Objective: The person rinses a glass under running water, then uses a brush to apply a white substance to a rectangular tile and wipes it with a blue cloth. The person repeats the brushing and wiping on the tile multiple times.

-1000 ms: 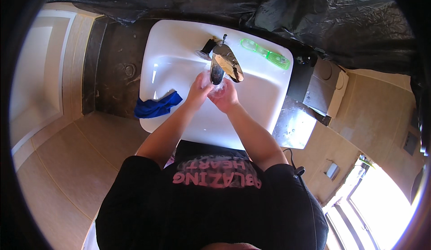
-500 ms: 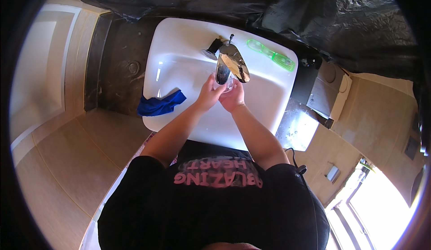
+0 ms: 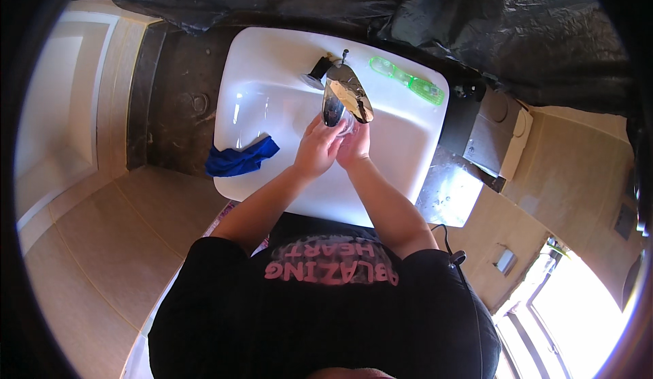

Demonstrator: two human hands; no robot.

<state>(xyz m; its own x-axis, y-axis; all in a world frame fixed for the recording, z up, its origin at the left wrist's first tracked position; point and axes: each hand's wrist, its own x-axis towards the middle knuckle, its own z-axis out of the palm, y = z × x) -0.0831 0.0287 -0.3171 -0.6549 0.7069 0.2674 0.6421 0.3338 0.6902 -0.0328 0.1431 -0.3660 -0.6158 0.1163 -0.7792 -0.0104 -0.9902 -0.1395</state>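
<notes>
Two bare hands at a white, rounded-rectangular glossy sink (image 3: 272,110), seen from above; the left hand (image 3: 316,151) is leaning inward just below a polished, mirror-like metal faucet (image 3: 348,93), its fingers pointing up toward the spout; the right hand (image 3: 354,146) is facing it from the other side, the two hands being close together near their fingertips; a clear, glinting patch (image 3: 347,126) is showing between them, directly beneath the faucet's lower end, and whether it is water or a transparent object cannot be told; whether the fingers are closing on anything likewise cannot be told, since the faucet is hiding part of them; a small black piece with a clear round disc (image 3: 313,79) is standing just left of the faucet; a long, translucent bright-green plastic article (image 3: 427,93) is lying on the sink's back ledge, to the right; a crumpled dark-blue cloth (image 3: 241,158) is draping over the left rim; beyond the basin, a wrinkled black plastic sheet (image 3: 306,1) is hanging, and a dark stone-like countertop (image 3: 180,107) is bordering the left side
</notes>
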